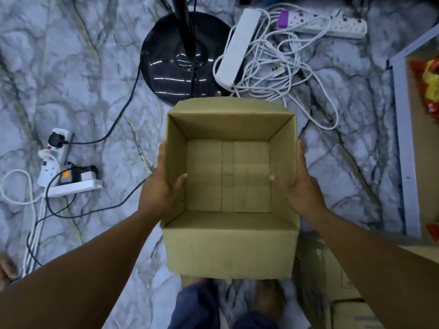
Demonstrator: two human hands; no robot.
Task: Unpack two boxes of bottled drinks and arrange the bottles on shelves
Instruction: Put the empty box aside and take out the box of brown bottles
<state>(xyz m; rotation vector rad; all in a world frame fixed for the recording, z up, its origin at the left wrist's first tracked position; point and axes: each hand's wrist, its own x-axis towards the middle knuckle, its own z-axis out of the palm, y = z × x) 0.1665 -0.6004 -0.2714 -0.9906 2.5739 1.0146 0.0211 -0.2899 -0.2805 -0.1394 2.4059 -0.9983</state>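
Note:
An open brown cardboard box (229, 250) is held above the marble floor, its flaps folded out and its inside bare, with no bottles in it. My left hand (161, 186) grips the box's left wall, thumb inside and fingers outside. My right hand (300, 184) grips the right wall the same way. No bottles show anywhere in view.
A black round fan base (171, 74) stands just beyond the box. White power strips with tangled cables (273, 62) lie at the back right, more strips (69, 176) at left. A metal shelf frame (403, 138) with red packets is at right. Another cardboard box (332, 288) sits lower right.

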